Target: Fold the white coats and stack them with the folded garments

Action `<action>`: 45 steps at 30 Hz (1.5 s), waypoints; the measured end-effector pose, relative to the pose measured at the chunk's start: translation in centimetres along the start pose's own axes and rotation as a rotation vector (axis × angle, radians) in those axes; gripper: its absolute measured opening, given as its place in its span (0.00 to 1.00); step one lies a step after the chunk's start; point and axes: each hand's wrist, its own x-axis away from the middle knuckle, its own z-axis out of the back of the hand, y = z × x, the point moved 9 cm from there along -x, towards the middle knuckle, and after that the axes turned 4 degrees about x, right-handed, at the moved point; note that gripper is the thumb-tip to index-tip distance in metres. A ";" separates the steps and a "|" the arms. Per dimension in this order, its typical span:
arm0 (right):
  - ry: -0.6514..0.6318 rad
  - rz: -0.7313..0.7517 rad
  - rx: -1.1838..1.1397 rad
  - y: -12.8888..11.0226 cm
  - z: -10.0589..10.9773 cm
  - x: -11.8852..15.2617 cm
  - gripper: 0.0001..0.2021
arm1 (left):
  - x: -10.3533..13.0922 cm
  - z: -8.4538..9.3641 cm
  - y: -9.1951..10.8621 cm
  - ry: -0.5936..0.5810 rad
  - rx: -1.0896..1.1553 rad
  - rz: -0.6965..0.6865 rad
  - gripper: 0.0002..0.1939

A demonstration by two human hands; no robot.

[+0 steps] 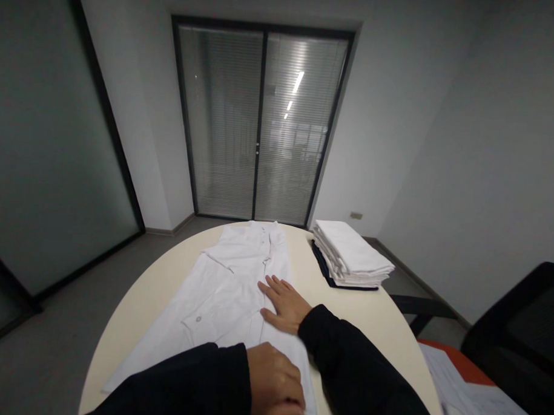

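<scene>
Looking down in the head view, we see a white button-front coat [237,297] spread lengthwise on the round table [130,311]. Our right hand [283,304] rests flat and splayed on it, gripping nothing; our left hand [276,383] curls over its near end, whether pinching it we cannot tell. Folded white cloths [354,255] lie stacked farther right.

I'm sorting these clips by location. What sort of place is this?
Probably a small office or meeting room: there is a round table, an office-style chair, and tall glass panels fitted with slatted blinds.
</scene>
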 end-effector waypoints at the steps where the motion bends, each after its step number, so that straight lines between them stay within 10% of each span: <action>1: 0.001 0.004 -0.008 0.0 0.0 0.0 0.34 | 0.0 0.0 -0.2 0.005 0.053 0.006 0.14; 14: 0.250 -0.155 -0.185 4.7 1.5 -1.4 0.26 | 0.7 -0.9 -2.1 -0.071 -0.018 0.221 0.28; 21: 0.010 -0.260 -0.078 7.5 -1.2 -4.0 0.32 | 0.9 -1.2 -3.1 -0.027 0.044 0.245 0.26; 45: -0.071 -0.202 0.003 7.7 -1.2 -8.3 0.31 | 0.9 -1.3 -3.9 -0.007 -0.062 0.221 0.26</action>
